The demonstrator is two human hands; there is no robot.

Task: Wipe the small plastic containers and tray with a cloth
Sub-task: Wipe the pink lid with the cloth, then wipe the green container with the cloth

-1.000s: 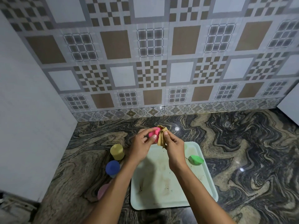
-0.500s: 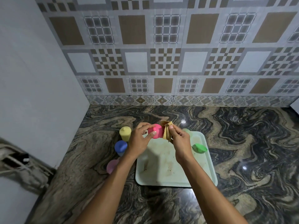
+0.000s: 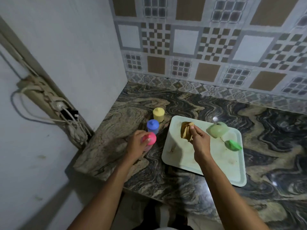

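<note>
A pale green tray [image 3: 216, 165] lies on the marbled counter. My left hand [image 3: 137, 143] grips a pink lidded container [image 3: 150, 138] just left of the tray, right beside a blue container [image 3: 152, 126] and a yellow one [image 3: 158, 114]. My right hand [image 3: 199, 140] holds a bunched tan cloth [image 3: 186, 131] over the tray's far left part. On the tray's far right lie a pale green container body [image 3: 216, 130] on its side and a bright green lid [image 3: 233, 145].
A white side wall with a cable duct and tangled wires [image 3: 54, 105] stands to the left. The counter's left edge [image 3: 79, 161] drops off near the pink container. A patterned tile wall [image 3: 207, 47] closes the back.
My left hand has carried the pink container from in front of the cloth down and left to the counter beside the blue one. My hands have parted; the view swung left.
</note>
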